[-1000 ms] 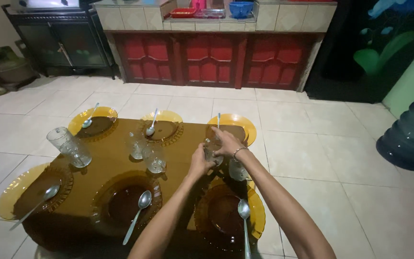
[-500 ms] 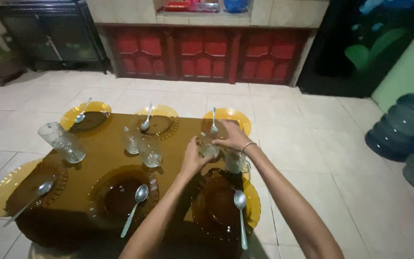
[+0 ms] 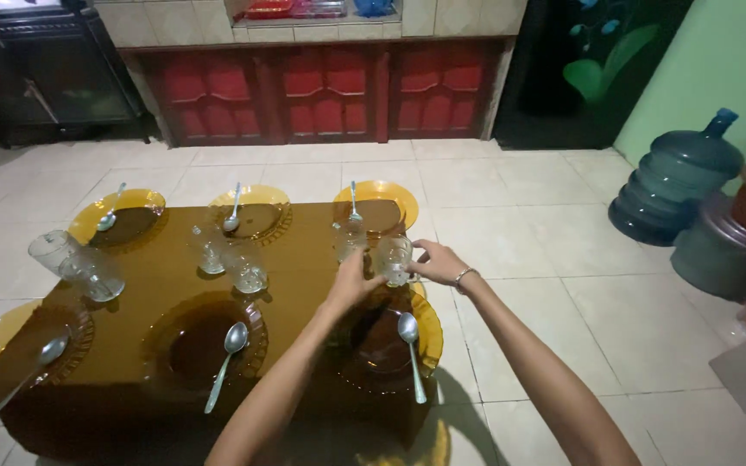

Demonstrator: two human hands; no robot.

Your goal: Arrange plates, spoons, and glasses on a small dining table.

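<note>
The clear glass [image 3: 394, 259] sits between your two hands, above the right part of the low brown table [image 3: 304, 259], just past the far rim of the near amber plate [image 3: 429, 332]. Whether its base touches the tabletop cannot be told. Your right hand [image 3: 438, 261] closes on it from the right, thumb and fingers wrapped round its side, wrist bent slightly inward with a thin bracelet [image 3: 464, 276] on it. Your left hand [image 3: 351, 280] reaches up from below with the fingers curled at the glass's left side; it touches or nearly touches the glass, but how firmly it grips cannot be told. Both forearms stretch forward from the bottom edge, converging on the glass, the left one crossing over the near plate's left edge.

Just left of the held glass stands a second glass [image 3: 347, 240], close by the far right amber plate [image 3: 377, 207] (a spoon [image 3: 354, 200] lies across that plate). On the near plate rests another spoon [image 3: 409, 341], handle pointing toward you.

Further left, two more glasses [image 3: 228, 259] stand together near the table's middle, and a pair of glasses [image 3: 75, 267] sits at the left end. Other amber plates with spoons ring the table. Off to the right, on the tiled floor [image 3: 528, 259], a large blue water jug [image 3: 671, 185] stands.
</note>
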